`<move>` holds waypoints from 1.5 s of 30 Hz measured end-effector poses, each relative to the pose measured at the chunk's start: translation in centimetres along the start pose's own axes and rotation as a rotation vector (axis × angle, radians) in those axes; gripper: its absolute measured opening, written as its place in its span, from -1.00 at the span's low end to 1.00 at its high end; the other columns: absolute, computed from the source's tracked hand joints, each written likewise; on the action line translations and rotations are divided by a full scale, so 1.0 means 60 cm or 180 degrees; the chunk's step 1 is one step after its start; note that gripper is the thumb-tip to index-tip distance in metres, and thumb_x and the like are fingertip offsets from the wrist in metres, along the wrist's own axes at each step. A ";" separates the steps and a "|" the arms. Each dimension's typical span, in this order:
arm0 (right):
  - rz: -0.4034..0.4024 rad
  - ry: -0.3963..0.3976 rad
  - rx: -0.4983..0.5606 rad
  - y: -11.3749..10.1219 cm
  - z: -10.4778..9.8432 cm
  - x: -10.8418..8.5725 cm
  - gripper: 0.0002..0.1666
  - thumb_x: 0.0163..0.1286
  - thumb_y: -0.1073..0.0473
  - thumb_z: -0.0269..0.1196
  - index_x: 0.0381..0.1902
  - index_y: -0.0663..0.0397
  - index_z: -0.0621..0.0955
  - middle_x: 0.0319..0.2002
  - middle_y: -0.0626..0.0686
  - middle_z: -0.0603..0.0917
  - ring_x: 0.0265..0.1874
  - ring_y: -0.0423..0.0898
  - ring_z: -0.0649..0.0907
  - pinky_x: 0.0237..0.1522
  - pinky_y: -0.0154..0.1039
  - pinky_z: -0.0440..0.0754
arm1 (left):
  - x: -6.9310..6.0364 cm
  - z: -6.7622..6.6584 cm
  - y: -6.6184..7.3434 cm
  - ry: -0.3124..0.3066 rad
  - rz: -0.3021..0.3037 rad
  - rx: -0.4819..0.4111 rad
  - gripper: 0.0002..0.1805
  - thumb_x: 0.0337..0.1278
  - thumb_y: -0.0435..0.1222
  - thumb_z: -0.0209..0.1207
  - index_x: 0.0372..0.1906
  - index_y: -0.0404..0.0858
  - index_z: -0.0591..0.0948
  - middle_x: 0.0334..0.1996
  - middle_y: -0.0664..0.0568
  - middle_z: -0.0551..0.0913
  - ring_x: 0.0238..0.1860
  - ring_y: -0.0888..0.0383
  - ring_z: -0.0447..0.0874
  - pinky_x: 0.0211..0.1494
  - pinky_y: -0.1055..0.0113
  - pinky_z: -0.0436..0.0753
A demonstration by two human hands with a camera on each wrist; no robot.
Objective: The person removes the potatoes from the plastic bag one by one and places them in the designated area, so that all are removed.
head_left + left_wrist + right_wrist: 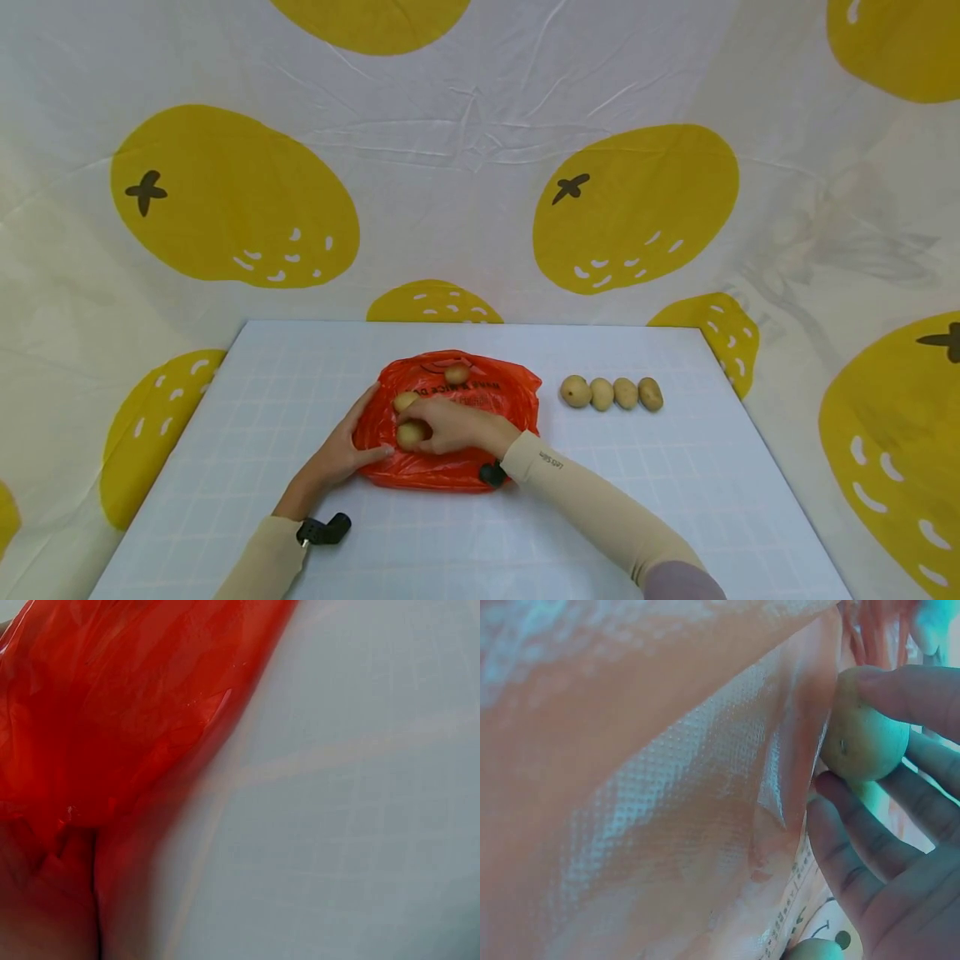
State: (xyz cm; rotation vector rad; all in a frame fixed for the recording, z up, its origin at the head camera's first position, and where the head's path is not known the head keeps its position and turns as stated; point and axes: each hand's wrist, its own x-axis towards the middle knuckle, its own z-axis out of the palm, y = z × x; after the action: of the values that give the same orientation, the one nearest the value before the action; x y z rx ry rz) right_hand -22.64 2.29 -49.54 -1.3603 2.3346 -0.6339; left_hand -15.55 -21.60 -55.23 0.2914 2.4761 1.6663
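from my end the work looks part-way along: four potatoes lie in a short row on the table, to the right of the red bag, and three more are at the bag. whether those three lie on the plastic or inside it i can't tell, nor which group counts as done and which is left. the right hand grips the near potato of the three; the middle potato sits just beyond it, and the far potato lies apart, by the bag's back edge. the left hand rests spread at the bag's left edge, thumb well away from the fingers, no potato in it.

my right wrist view adds what the head view hides: the thumb on one side of the gripped potato, fingertips on the other, and the dimpled plastic close by. my left wrist view gives mostly red plastic and table; the fingers there are too dim to read. only the head view shows me the row.
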 end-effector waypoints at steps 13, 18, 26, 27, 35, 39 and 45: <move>-0.0073 0.0018 -0.0080 -0.001 0.000 0.000 -0.48 0.44 0.10 0.36 0.32 0.00 0.60 0.13 -0.14 0.70 -0.02 -0.33 0.61 0.18 -0.46 0.59 | 0.000 0.000 0.001 0.0006 -0.0003 -0.0017 0.18 0.10 -0.20 0.44 0.69 -0.04 -0.07 0.67 -0.18 -0.04 0.61 -0.35 -0.04 0.50 -0.45 0.17; -0.0118 0.0039 -0.0083 -0.002 0.000 -0.001 -0.48 0.44 0.11 0.35 0.32 0.03 0.60 0.16 -0.12 0.70 0.02 -0.32 0.62 0.20 -0.45 0.58 | 0.000 0.000 0.001 0.0013 0.0070 -0.0011 0.17 0.10 -0.23 0.43 0.69 -0.08 -0.06 0.67 -0.19 -0.03 0.61 -0.35 -0.03 0.50 -0.45 0.16; -0.0097 0.0032 -0.0055 0.001 0.004 -0.001 -0.48 0.45 0.10 0.34 0.33 0.00 0.59 0.17 -0.13 0.69 0.04 -0.32 0.62 0.23 -0.44 0.56 | -0.003 0.000 0.003 0.0018 0.0032 0.0002 0.17 0.10 -0.22 0.43 0.69 -0.07 -0.06 0.67 -0.19 -0.03 0.61 -0.36 -0.03 0.49 -0.46 0.18; -0.0097 0.0034 -0.0055 0.001 0.003 -0.001 -0.48 0.45 0.09 0.34 0.33 0.00 0.59 0.17 -0.13 0.69 0.04 -0.32 0.62 0.24 -0.44 0.56 | -0.003 0.000 0.003 0.0020 0.0027 0.0003 0.17 0.10 -0.21 0.43 0.69 -0.06 -0.06 0.67 -0.19 -0.03 0.61 -0.36 -0.03 0.49 -0.46 0.18; -0.0056 0.0033 -0.0046 -0.001 0.001 -0.003 -0.48 0.46 0.09 0.34 0.34 -0.01 0.58 0.19 -0.14 0.68 0.07 -0.31 0.61 0.26 -0.41 0.56 | -0.002 0.001 0.002 0.0021 0.0005 -0.0033 0.16 0.11 -0.22 0.43 0.69 -0.07 -0.06 0.67 -0.19 -0.04 0.61 -0.36 -0.04 0.49 -0.45 0.19; -0.0073 0.0038 -0.0080 -0.001 0.003 -0.002 -0.47 0.45 0.08 0.35 0.33 -0.01 0.58 0.18 -0.13 0.68 0.06 -0.31 0.61 0.24 -0.42 0.57 | -0.001 0.001 0.001 0.0024 0.0012 -0.0026 0.17 0.10 -0.21 0.43 0.69 -0.07 -0.07 0.67 -0.20 -0.04 0.61 -0.36 -0.03 0.49 -0.45 0.19; -0.0066 0.0039 -0.0129 -0.002 0.006 -0.003 -0.48 0.46 0.06 0.34 0.32 0.00 0.58 0.15 -0.12 0.69 0.03 -0.30 0.62 0.22 -0.43 0.58 | -0.001 0.001 0.003 0.0028 0.0041 -0.0030 0.17 0.10 -0.22 0.43 0.69 -0.08 -0.07 0.67 -0.20 -0.04 0.61 -0.37 -0.03 0.49 -0.46 0.17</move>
State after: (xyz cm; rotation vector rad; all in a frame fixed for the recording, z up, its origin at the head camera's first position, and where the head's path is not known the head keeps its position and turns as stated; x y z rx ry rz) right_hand -22.32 2.34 -49.75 -1.4038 2.3579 -0.6058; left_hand -15.47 -21.50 -55.08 0.3003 2.4771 1.6876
